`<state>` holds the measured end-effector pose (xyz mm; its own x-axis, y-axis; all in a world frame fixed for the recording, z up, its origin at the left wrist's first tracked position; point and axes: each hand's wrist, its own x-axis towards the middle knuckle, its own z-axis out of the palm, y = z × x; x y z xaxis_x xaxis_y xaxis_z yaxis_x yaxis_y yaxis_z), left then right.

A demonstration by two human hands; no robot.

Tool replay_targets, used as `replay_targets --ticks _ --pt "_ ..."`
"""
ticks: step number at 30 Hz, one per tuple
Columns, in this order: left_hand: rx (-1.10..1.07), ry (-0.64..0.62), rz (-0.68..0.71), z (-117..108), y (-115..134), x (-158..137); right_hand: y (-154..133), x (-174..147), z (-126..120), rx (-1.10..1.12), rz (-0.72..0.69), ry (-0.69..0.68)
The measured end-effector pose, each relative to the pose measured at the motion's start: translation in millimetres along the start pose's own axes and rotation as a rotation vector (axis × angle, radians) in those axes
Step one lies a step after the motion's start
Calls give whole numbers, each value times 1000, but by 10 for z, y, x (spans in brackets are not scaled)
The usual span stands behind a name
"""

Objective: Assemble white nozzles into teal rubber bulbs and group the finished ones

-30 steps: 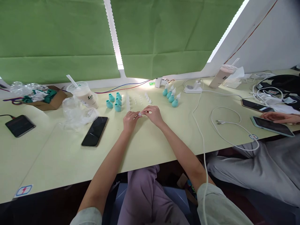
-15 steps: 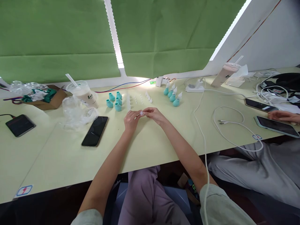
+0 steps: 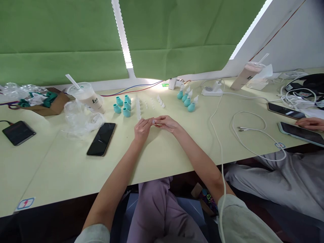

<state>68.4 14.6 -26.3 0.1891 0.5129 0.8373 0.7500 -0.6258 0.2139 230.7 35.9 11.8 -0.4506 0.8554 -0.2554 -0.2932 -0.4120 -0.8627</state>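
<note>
White material is visible where the person's two hands meet: in the head view, a small white part (image 3: 153, 122) is pinched between the fingertips of the left hand (image 3: 142, 129) and the right hand (image 3: 165, 123). Both hands grasp it; its shape is mostly hidden by the fingers. Its position is over the pale yellow-green table (image 3: 162, 152), just on the near side of several rows of loose pieces. These comprise a row of translucent pieces (image 3: 138, 108), two rows of very small pieces (image 3: 146, 105), and a row of white cones (image 3: 160, 102). Left of the rows stand five open turquoise bulbs (image 3: 126, 112); to the right stand four turquoise bulbs fitted with white tips (image 3: 191, 107). From where I stand, a black phone (image 3: 101, 139) lies near the left forearm, with a crumpled plastic bag (image 3: 81, 118) and a lidded drink cup (image 3: 88, 97) beyond it. A white power strip (image 3: 212, 91) sits toward the back. At far right, a co-worker's hand (image 3: 311, 123) rests by another phone (image 3: 301, 132).
</note>
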Motion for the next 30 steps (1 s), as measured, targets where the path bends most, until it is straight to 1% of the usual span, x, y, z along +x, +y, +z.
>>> replay_targets --ticks 4,8,10,14,25,30 --pt "-37 42 -78 -2 27 19 5 -14 47 12 -35 14" --pt "-51 98 -136 -22 65 76 -44 -45 49 30 -71 -58" --pt "-45 110 -119 -33 78 98 -71 -57 35 20 -65 -73" --pt "-25 116 -87 -42 92 112 -93 -66 25 8 -64 -52" --pt "40 141 -87 -3 71 62 -67 -48 68 -1 -58 -33" --pt "24 111 -99 1 57 46 -8 7 42 -25 -65 -27"
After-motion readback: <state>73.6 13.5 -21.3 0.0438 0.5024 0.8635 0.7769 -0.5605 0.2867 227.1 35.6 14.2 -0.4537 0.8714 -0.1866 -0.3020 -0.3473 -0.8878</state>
